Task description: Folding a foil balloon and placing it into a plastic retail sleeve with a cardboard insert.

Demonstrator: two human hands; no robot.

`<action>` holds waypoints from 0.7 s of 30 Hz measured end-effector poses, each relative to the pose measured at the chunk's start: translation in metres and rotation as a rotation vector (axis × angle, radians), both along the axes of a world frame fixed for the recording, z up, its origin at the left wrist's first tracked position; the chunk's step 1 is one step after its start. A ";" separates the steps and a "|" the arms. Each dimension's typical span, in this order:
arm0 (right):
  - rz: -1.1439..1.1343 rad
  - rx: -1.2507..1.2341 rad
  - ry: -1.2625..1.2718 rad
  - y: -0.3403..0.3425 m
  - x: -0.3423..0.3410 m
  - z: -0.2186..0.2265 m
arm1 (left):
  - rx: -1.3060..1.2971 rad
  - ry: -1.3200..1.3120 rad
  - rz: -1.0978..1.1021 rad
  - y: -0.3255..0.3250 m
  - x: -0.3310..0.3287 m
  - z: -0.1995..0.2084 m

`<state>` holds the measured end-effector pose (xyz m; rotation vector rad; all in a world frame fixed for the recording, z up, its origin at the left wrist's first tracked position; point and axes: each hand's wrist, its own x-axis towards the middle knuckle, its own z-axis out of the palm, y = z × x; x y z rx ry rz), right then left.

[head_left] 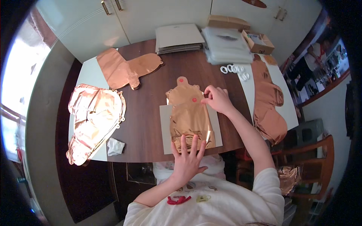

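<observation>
In the head view, the foil (189, 121) lies on the pale card (164, 131) before you, near the table's (145, 113) front edge, its tabbed top sticking out past the card. Your hands are apart. Your left hand (186, 165) has its fingers spread on the foil's lower end; your right hand (218, 100) is curled at its upper right edge, by a red dot (194, 100). You can't tell from here whether thumb and finger actually pinch it.

Watch the wrinkles under your left fingers: pressing or dragging there could set them as creases. If the right hand pulls while the left bears lightly, the foil would probably skew on the card; pulled hard, thin foil might tear at that edge. With the card so close to the front edge, a tug toward you could make it overhang.
</observation>
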<state>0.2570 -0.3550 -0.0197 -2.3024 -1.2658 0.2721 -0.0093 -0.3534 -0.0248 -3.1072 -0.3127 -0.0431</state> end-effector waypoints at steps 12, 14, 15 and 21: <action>0.068 0.042 0.562 -0.016 0.004 0.022 | -0.017 -0.026 0.013 -0.001 -0.002 0.000; 0.024 0.034 0.744 -0.019 0.011 0.015 | -0.028 -0.034 0.011 -0.001 0.000 0.001; 0.026 0.125 0.602 -0.020 0.015 0.008 | -0.028 -0.037 0.008 -0.002 0.001 0.001; -0.244 0.630 0.224 -0.023 0.058 0.024 | -0.016 -0.045 0.005 -0.001 0.000 0.002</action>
